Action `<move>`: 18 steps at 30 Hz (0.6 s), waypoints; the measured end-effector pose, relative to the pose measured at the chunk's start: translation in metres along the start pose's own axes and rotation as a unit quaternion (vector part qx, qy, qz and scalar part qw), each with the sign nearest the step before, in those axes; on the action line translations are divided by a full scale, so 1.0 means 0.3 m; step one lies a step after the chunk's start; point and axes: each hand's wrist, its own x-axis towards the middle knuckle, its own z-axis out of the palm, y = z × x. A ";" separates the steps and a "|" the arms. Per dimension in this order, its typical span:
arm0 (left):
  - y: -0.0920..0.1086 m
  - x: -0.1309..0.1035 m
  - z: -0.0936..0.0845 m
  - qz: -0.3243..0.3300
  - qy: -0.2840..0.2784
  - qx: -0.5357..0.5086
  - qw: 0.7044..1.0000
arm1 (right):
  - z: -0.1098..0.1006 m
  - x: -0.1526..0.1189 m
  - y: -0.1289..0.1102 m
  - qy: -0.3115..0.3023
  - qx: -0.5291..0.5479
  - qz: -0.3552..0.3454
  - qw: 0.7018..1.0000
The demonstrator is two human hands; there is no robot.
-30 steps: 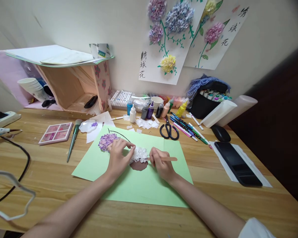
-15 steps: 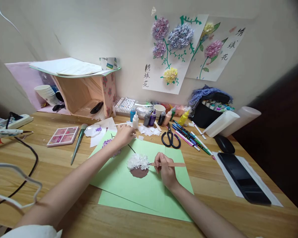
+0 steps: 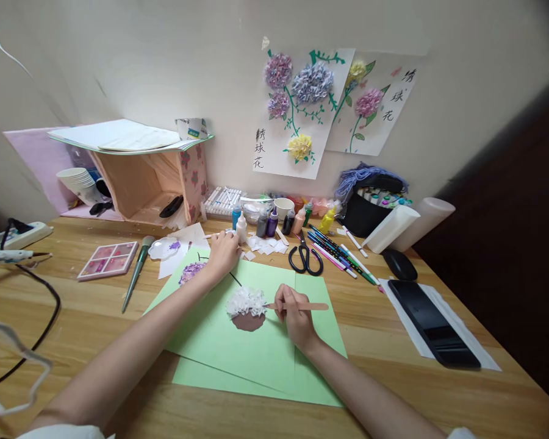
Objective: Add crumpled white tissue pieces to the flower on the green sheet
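My right hand (image 3: 296, 312) is closed round a flat wooden craft stick (image 3: 318, 306). The stick's left end meets the edge of a tuft of crumpled white paper pieces (image 3: 247, 301). That tuft covers the upper part of a brown paper disc (image 3: 248, 322) on a light green sheet (image 3: 238, 360). Further off, my left hand (image 3: 225, 253) rests at the sheet's far edge with bent fingers beside a small white bottle (image 3: 241, 230); whatever is at its fingertips is hidden. Partly behind the left forearm shows a purple paper flower (image 3: 191, 272).
White paper scraps (image 3: 268, 245) and several paint bottles (image 3: 271, 224) stand beyond the sheet. Black scissors (image 3: 305, 259) and pens (image 3: 336, 253) lie to the right, then a mouse (image 3: 400, 264) and a phone (image 3: 432, 323). A brush (image 3: 137, 274), a palette (image 3: 107, 261) and a glue gun (image 3: 9, 257) are left.
The whole view has shifted, so the desk things sit further left in the picture. Against the sheet, both hands have barely moved, and the stick still touches the white tuft.
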 end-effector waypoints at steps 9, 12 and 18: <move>0.053 0.020 0.052 -0.027 -0.021 -0.075 0.997 | -0.004 -0.002 0.008 0.006 0.000 -0.010 1.000; 0.057 0.020 0.037 -0.038 -0.017 -0.120 0.992 | -0.004 -0.004 0.010 0.021 -0.002 -0.027 0.999; 0.059 -0.102 -0.102 -0.005 0.007 -0.270 0.963 | 0.000 0.013 -0.026 0.082 -0.005 -0.048 0.995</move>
